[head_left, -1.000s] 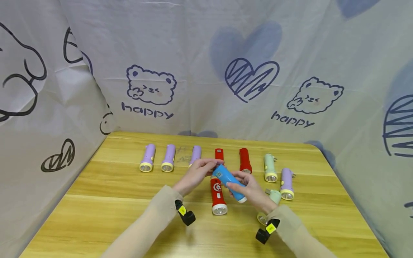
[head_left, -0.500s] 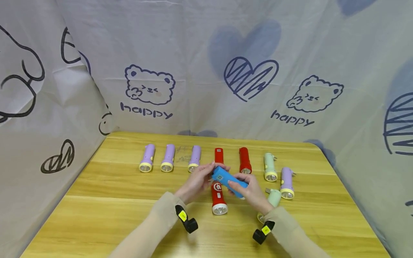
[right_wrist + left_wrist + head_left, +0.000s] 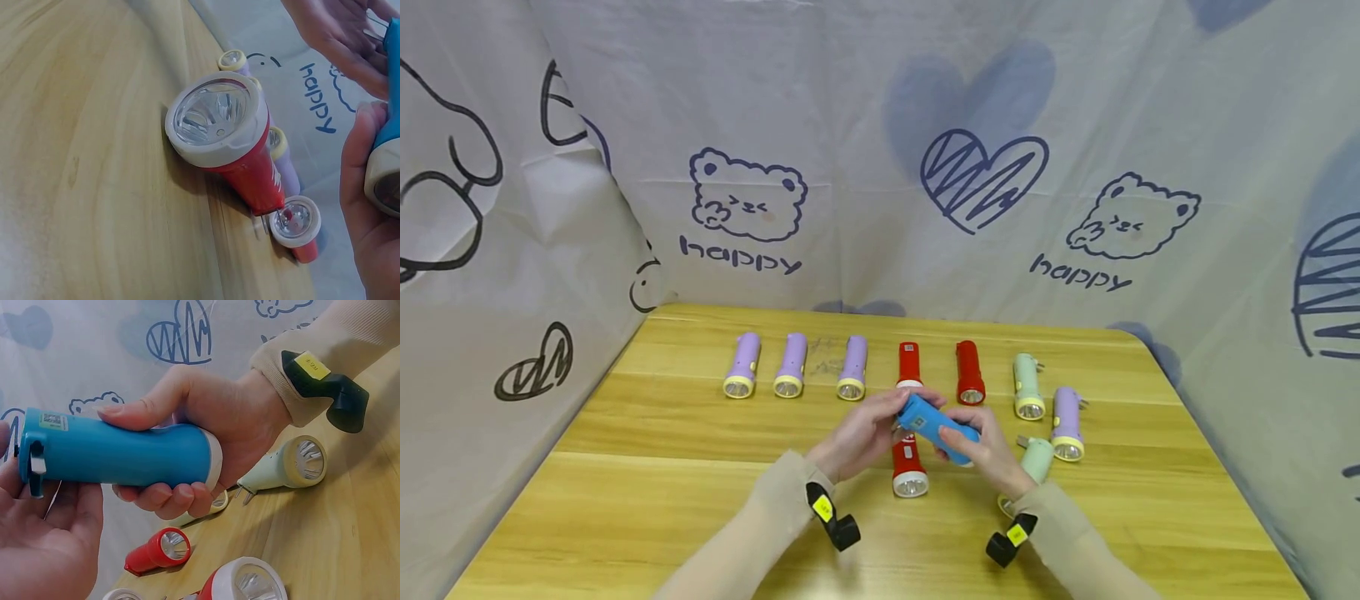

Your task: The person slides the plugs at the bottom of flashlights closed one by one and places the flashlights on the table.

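In the head view a blue flashlight (image 3: 934, 427) is held slantwise above the middle of the table. My right hand (image 3: 985, 450) grips its body near the white-rimmed head, thumb lying along the top. The left hand (image 3: 868, 429) is at the tail end, fingers behind it and thumb near the end cap. From the left wrist view, the blue flashlight (image 3: 125, 450) shows a small printed label (image 3: 54, 421) and a slot with a metal piece at the tail. Thin metal prongs (image 3: 375, 31) stick out there towards the left palm in the right wrist view. A red flashlight (image 3: 910, 475) lies just below the hands, partly hidden.
Several purple flashlights (image 3: 792, 367) lie in a row at the back left of the wooden table (image 3: 700, 500). Two red ones (image 3: 970, 375) lie at the back middle. At the right are pale green flashlights (image 3: 1027, 387) and a purple one (image 3: 1066, 425). A printed cloth hangs behind.
The blue flashlight has tilted flatter and shifted slightly right. My left hand has come lower and closer round its tail, and prongs now show there.
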`<control>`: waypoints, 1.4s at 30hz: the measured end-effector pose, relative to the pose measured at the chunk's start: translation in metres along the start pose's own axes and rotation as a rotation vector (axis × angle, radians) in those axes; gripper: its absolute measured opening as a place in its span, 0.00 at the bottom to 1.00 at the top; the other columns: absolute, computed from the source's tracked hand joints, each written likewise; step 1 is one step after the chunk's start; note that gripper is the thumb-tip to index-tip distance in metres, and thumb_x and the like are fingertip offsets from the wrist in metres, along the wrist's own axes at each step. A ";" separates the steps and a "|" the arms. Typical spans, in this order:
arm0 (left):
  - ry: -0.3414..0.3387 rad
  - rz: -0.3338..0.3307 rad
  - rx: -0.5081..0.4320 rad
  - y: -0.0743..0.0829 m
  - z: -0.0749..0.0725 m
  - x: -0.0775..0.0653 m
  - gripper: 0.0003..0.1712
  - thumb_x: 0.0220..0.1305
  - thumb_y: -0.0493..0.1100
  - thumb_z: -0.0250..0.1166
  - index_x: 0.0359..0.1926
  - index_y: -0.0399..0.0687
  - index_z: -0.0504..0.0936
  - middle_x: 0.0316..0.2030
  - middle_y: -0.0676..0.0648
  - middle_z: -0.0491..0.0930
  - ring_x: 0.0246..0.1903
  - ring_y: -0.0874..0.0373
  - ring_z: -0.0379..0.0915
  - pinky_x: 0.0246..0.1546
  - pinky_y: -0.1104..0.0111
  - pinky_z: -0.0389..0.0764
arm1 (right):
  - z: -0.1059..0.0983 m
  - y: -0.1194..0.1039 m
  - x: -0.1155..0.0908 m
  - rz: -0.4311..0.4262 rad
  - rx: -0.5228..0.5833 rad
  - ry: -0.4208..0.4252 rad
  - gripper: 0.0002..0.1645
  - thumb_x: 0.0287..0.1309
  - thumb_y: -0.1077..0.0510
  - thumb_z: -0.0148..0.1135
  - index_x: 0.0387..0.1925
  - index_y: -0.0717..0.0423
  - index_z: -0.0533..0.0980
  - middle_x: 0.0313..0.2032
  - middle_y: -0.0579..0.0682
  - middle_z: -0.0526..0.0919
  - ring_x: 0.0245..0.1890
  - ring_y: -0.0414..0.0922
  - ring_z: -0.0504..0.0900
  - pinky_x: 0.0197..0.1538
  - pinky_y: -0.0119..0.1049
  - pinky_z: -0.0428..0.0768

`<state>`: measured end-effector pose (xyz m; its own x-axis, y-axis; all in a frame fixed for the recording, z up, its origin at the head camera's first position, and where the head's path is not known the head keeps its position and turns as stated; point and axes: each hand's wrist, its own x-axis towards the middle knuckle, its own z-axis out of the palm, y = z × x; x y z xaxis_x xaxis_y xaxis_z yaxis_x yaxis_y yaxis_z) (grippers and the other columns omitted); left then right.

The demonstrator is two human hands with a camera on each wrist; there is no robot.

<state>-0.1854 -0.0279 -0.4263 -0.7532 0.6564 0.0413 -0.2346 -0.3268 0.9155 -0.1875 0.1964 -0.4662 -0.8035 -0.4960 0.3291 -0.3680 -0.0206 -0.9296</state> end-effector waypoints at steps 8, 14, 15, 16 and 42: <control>-0.051 -0.004 0.023 -0.001 -0.003 -0.003 0.29 0.81 0.49 0.44 0.71 0.33 0.65 0.60 0.57 0.80 0.63 0.63 0.72 0.75 0.58 0.61 | 0.003 0.002 -0.002 -0.008 0.073 -0.002 0.18 0.69 0.61 0.55 0.42 0.79 0.75 0.26 0.61 0.83 0.24 0.42 0.84 0.32 0.35 0.87; -0.085 -0.019 0.045 -0.002 -0.006 -0.006 0.29 0.80 0.46 0.46 0.73 0.32 0.62 0.66 0.52 0.76 0.64 0.64 0.70 0.79 0.49 0.53 | 0.006 0.005 -0.005 0.016 0.086 -0.002 0.20 0.69 0.59 0.54 0.42 0.80 0.75 0.29 0.47 0.84 0.25 0.42 0.83 0.33 0.34 0.87; -0.087 -0.022 0.045 -0.002 -0.007 -0.007 0.30 0.80 0.46 0.46 0.73 0.32 0.61 0.66 0.51 0.75 0.65 0.63 0.70 0.80 0.49 0.53 | 0.006 0.005 -0.005 0.019 0.087 -0.001 0.20 0.69 0.59 0.54 0.42 0.80 0.75 0.29 0.46 0.84 0.25 0.42 0.83 0.33 0.34 0.87; -0.084 -0.027 0.047 -0.003 -0.007 -0.007 0.30 0.80 0.46 0.47 0.73 0.32 0.61 0.67 0.51 0.75 0.65 0.63 0.70 0.79 0.50 0.54 | 0.007 0.005 -0.005 0.024 0.087 -0.001 0.20 0.69 0.59 0.54 0.42 0.79 0.75 0.29 0.46 0.84 0.25 0.42 0.83 0.33 0.33 0.87; -0.086 -0.076 -0.034 -0.010 -0.011 -0.012 0.20 0.79 0.46 0.50 0.65 0.46 0.75 0.59 0.53 0.78 0.56 0.59 0.71 0.61 0.72 0.74 | 0.011 0.009 -0.008 -0.016 0.116 -0.008 0.13 0.69 0.62 0.53 0.41 0.70 0.79 0.29 0.45 0.85 0.24 0.44 0.82 0.31 0.36 0.87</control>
<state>-0.1812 -0.0401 -0.4405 -0.6776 0.7353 0.0081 -0.3107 -0.2963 0.9032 -0.1793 0.1910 -0.4787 -0.7942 -0.5014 0.3432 -0.3237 -0.1289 -0.9374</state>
